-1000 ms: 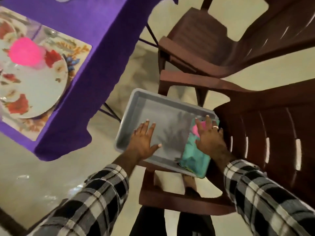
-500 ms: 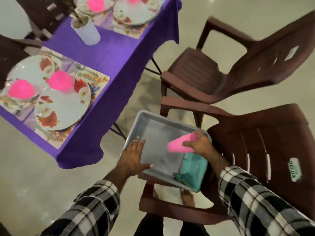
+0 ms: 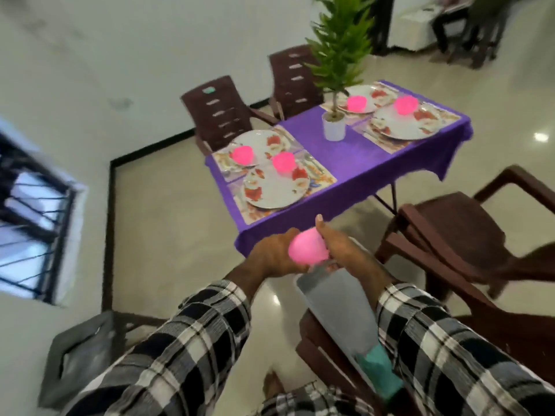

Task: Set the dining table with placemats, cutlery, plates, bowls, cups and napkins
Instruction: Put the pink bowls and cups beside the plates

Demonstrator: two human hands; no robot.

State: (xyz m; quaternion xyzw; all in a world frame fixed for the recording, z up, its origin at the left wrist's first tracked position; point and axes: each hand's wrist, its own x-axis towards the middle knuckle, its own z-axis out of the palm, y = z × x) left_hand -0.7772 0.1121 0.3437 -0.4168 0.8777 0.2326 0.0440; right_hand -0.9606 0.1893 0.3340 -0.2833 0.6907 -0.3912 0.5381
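Purple-clothed table beyond, both hands' grip closed around pink cup

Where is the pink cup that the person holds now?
In the head view it is near the centre: the pink cup sits between both hands, above the grey tray, before the purple table's near corner.

The pink cup looks like smooth plastic with a soft sheen. The grey tray is matt plastic — dull, even. In it lies a teal napkin, soft cloth. A purple tablecloth covers the desk, matt fabric hanging in folds. The floral plates are glossy, likely ceramic or melamine; the placemats seem smooth and printed. The brown chairs are moulded plastic with a faint shine — the floor is polished tile, reflecting lights. The checked sleeves are woven cloth.
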